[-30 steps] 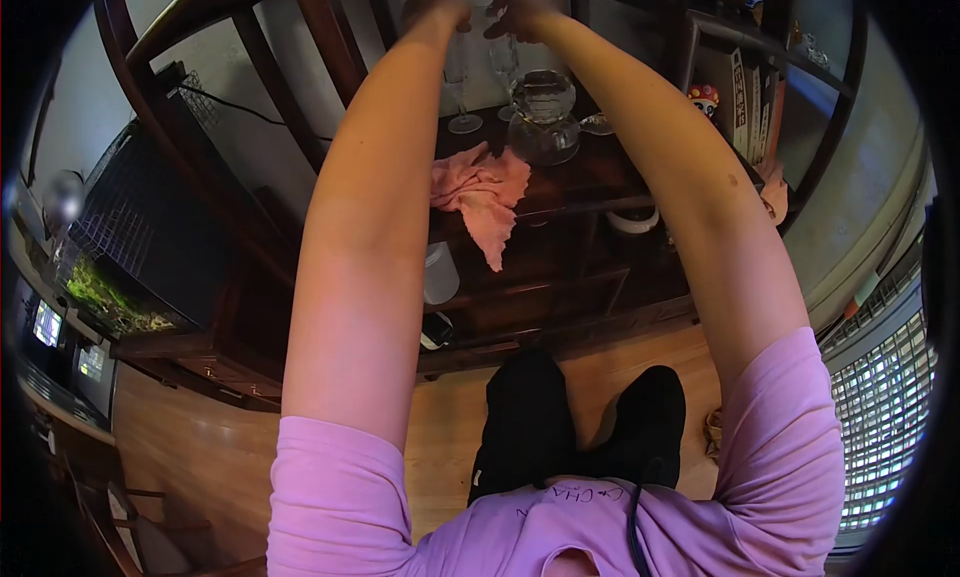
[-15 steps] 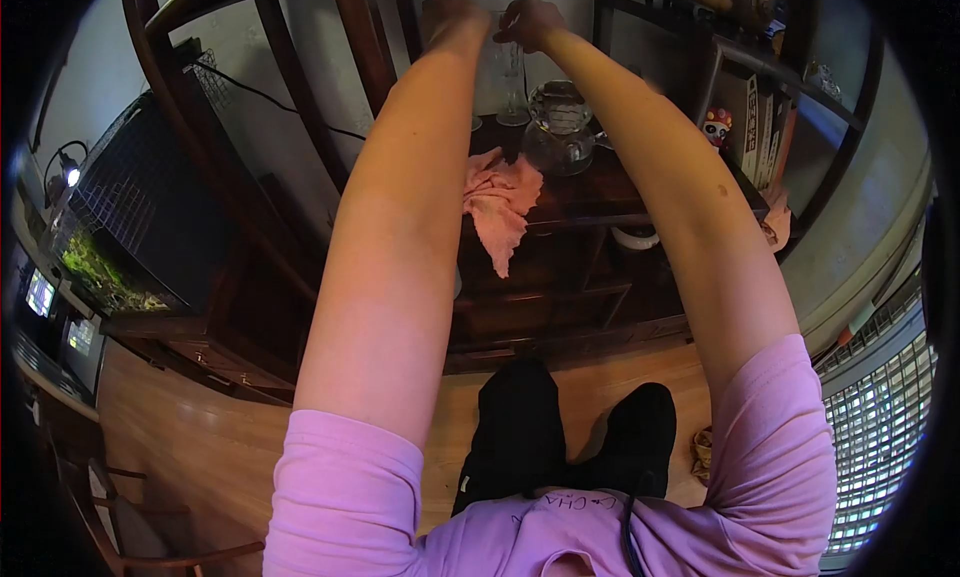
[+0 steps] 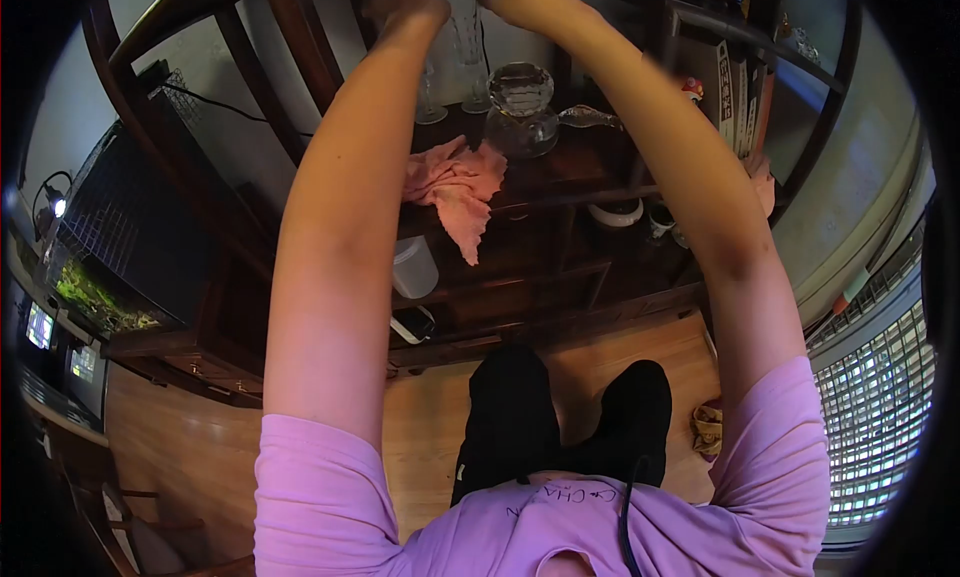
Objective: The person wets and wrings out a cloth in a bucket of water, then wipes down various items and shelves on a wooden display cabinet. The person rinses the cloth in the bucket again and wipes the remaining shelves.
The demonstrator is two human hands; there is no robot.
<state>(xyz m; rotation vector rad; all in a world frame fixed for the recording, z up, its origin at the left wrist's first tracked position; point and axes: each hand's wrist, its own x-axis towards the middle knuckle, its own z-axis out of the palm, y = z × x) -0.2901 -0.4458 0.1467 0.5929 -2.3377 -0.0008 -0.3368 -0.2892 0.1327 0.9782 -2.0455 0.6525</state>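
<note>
Here, the left hand (image 3: 405, 5) and the right hand (image 3: 535, 2) are at the top edge of the view, one on each side above a tall clear glass (image 3: 469, 52), which stands upright on the dark shelf (image 3: 575, 167). The left fingers are blurred and partly cut off, so I cannot tell if they hold something. Of the right hand, one fingertip points toward the tall glass; if it touches, and how wide the fingers are, I cannot tell.

A second stemmed glass (image 3: 430, 102) stands below the left hand. Just beside is a round, faceted glass vessel (image 3: 521, 90), shiny and transparent. The pink cloth (image 3: 455, 182) is soft and crumpled, with a wavy edge, and one corner hangs over the shelf front. Lower, there is a translucent cup (image 3: 414, 267) and a white bowl (image 3: 617, 213).

The furniture is of dark, glossy wood, and the floor (image 3: 200, 437) is of lighter wood boards. Books (image 3: 737, 102) have characters on the spines, too small for reading. The pink-purple shirt (image 3: 600, 522) shows the letters "CHA".
</note>
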